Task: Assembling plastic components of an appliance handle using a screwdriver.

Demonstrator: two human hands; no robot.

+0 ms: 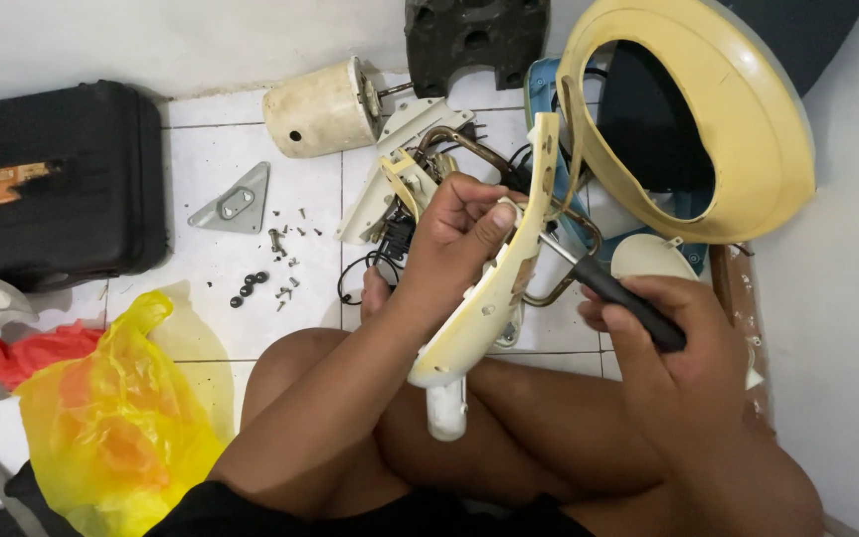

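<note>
The left hand [459, 234] has its grip closed around a long curved cream plastic panel [489, 298], thumb pressed on its upper part, holding it tilted above the person's crossed legs. The right hand [673, 348] has its grip closed on the black handle of a screwdriver [618, 298], whose metal shaft runs up-left and meets the panel just beside the left thumb.

Behind the panel, on the white tiled floor [211, 259], lie a cream round ring cover [738, 109], a cream drum-shaped housing [320, 107], a tangle of black wires [380, 264] and a grey triangular metal plate [236, 204]. Loose screws [285, 244] and small black washers [248, 288] are scattered near the plate. A black case [52, 189] bearing a small orange rectangular label sits at far left; a yellow plastic bag [116, 418] with red inside lies below it.
</note>
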